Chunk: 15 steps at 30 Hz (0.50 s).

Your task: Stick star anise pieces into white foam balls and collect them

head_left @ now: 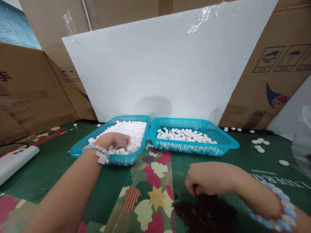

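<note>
Left hand (116, 141) digs, fingers curled, into the left basket (80, 147) heaped with plain white balls (131, 129), right hand (206, 181) pinches brown bits (206, 213), while the right basket (228, 142) (speckled ones) is only thinly filled.

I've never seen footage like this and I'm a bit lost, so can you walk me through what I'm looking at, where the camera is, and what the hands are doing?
There is no machine here: this is one picture from a camera worn on a person's head, looking forward and down at their own bare hands. The left hand, with a bead bracelet on its wrist, reaches into the left basket, which is heaped with small white balls. The right hand, also with a bracelet, rests curled above a pile of dark brown bits; whether it pinches any I cannot tell. The right basket holds white pieces with brown specks. Loose white pieces lie on the green patterned tablecloth. A white foam board and cardboard boxes stand behind.
</note>
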### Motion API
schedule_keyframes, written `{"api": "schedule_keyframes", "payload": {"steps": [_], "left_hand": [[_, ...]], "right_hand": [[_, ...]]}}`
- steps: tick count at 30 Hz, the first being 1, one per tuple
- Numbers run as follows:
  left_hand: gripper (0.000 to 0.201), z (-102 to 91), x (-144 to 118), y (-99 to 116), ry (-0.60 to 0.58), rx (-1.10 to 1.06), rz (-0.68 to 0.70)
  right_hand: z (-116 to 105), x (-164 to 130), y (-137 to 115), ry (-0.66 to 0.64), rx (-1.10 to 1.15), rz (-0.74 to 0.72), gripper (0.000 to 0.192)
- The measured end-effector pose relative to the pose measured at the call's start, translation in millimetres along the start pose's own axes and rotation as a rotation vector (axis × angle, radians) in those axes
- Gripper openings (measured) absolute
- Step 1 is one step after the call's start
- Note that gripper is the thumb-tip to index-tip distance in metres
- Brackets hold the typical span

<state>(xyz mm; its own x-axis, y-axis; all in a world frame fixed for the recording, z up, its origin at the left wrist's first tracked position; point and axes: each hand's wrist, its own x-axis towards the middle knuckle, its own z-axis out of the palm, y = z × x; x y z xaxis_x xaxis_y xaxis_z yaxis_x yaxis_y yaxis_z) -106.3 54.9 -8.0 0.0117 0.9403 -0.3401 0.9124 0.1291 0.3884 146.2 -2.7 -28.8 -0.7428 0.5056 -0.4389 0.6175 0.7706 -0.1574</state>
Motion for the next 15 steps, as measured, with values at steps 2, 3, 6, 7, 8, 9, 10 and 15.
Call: {"api": "schedule_keyframes", "payload": {"steps": [2, 3, 6, 7, 8, 9, 10, 15], "left_hand": [[0.015, -0.1, -3.1, 0.9, -0.025, -0.043, -0.049], [0.015, 0.0, -4.5, 0.7, -0.027, -0.07, -0.072], [0.015, -1.1, -6.6, -2.9, 0.069, -0.203, -0.091], [0.016, -2.1, -6.5, -4.6, 0.119, -0.26, -0.099], [0.016, -3.6, -6.1, -6.1, 0.176, -0.325, -0.106], [0.017, -5.5, -5.8, -7.1, 0.234, -0.397, -0.111], [0.017, -7.6, -5.9, -7.3, 0.293, -0.479, -0.11], [0.017, -15.1, -18.5, 7.0, 0.459, -0.943, 0.033]], "right_hand": [[0.6, 0.3, 1.3, 0.003, 0.003, -0.009, 0.032], [0.6, 0.7, 1.9, 0.005, 0.005, -0.015, 0.032], [0.4, 2.1, 4.1, 0.018, 0.015, -0.033, 0.032], [0.2, 2.6, 4.9, 0.024, 0.018, -0.035, 0.032], [0.2, 3.0, 5.7, 0.034, 0.021, -0.035, 0.031], [0.2, 3.3, 6.6, 0.046, 0.023, -0.033, 0.031], [0.3, 3.4, 7.5, 0.06, 0.023, -0.031, 0.031], [1.0, 3.5, 10.1, 0.117, 0.033, -0.023, 0.029]]}}
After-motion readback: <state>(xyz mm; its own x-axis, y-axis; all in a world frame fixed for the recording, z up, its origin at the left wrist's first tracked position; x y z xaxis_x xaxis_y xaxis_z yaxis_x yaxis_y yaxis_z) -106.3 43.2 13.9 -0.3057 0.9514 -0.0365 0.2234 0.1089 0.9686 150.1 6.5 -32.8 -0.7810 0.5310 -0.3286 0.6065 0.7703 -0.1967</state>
